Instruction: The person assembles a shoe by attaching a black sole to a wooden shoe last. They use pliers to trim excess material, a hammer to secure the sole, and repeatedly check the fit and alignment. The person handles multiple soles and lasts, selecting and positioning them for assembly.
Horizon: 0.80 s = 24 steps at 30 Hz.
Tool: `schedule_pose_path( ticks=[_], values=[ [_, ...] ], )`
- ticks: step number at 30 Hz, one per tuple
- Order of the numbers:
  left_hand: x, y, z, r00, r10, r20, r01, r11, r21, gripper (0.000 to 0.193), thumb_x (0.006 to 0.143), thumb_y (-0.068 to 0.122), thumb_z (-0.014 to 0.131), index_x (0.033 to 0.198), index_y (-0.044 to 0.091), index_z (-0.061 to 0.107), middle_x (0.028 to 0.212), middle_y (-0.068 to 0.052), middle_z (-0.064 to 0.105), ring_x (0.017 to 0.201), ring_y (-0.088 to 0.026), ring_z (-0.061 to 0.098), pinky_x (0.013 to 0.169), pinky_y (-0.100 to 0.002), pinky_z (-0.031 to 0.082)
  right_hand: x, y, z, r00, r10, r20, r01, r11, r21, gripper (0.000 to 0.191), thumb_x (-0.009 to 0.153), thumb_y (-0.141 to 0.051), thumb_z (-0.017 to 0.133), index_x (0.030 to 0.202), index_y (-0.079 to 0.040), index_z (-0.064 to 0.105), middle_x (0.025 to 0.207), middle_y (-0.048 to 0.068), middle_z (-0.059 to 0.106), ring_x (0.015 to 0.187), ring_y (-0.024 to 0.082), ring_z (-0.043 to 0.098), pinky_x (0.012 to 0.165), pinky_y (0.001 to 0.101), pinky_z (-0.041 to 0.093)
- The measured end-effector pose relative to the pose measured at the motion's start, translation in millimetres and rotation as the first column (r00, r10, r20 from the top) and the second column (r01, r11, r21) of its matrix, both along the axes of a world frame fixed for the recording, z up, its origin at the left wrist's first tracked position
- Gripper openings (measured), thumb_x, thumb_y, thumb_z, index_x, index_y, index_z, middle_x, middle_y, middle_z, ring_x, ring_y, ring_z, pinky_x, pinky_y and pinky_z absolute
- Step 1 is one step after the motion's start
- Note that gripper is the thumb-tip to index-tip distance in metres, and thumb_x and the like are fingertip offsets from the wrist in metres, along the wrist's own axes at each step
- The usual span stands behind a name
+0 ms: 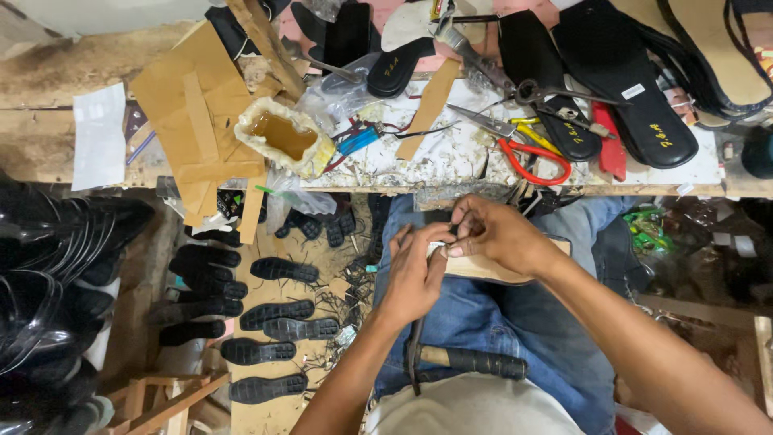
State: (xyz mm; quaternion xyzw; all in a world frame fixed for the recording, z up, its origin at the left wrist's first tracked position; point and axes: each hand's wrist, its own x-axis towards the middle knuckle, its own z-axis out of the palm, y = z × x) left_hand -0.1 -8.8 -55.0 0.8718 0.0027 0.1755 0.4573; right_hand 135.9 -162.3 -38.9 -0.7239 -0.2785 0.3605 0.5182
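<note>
Head view: both hands meet over the lap, just below the desk (48, 145) edge. The left hand (415, 274) has its grip closed, fingertips pinched on a small pale piece (437, 249) held between the two hands. The right hand (495, 234) is curled over from the other side, its fingers closed on the same piece and on the top edge of a tan sole (483, 270), which lies flat across the jeans (483, 318). What the piece is cannot be told; it is mostly hidden by the fingers.

A hammer (463, 361) rests on the lap nearer the body, its dark-wrapped handle lying crosswise, its head beside the left wrist.

On the desk, well above the hands, stands a crusted glue pot (283, 135) with amber glue, beside folded cardboard (197, 121). To its right lie scissors (527, 153) with red handles, yellow-handled pliers (535, 133), and black insoles (624, 80) fanned toward the far edge. A white paper (98, 135) lies at the desk's left end.

On the floor left of the legs, black treaded outsoles (278, 314) lie scattered among scraps. Glossy black shoes (56, 266) are stacked at the far left.
</note>
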Motion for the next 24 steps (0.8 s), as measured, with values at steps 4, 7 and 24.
schedule_pose_path(
  ticks=[4,7,24],
  values=[
    [1.1,1.7,-1.8,0.999,0.039,-0.017,-0.04,0.997,-0.063,0.038,0.093,0.011,0.069,0.13,0.007,0.057,0.114,-0.005,0.075,0.119,-0.031,0.059,0.112,-0.045,0.033,12.1,1.1,-7.6,0.994,0.031,-0.104,-0.026,0.998,0.055,0.044,0.071,-0.007,0.088,0.105,-0.005,0.059,0.084,-0.001,0.056,0.08,0.009,0.054,0.072,0.0264,0.048],
    [4.0,-0.2,-3.5,0.998,0.046,-0.031,-0.047,0.997,-0.053,0.038,0.093,0.011,0.07,0.129,0.006,0.058,0.113,-0.005,0.076,0.119,-0.031,0.058,0.111,-0.044,0.035,6.0,-2.2,-4.8,0.998,0.014,-0.063,-0.008,0.996,0.091,0.048,0.073,-0.011,0.088,0.11,-0.004,0.058,0.089,0.003,0.057,0.085,0.012,0.055,0.077,0.0271,0.05],
    [27.4,10.7,-1.6,0.993,0.014,-0.117,-0.038,0.978,-0.205,0.041,0.094,0.015,0.073,0.131,0.004,0.057,0.109,-0.007,0.078,0.097,-0.023,0.069,0.084,-0.035,0.051,-110.2,-38.4,19.6,0.639,0.184,0.747,0.072,0.952,-0.296,0.044,0.084,-0.039,0.076,0.118,-0.012,0.068,0.102,0.01,0.063,0.107,0.031,0.055,0.094,0.0531,0.036]
  ],
)
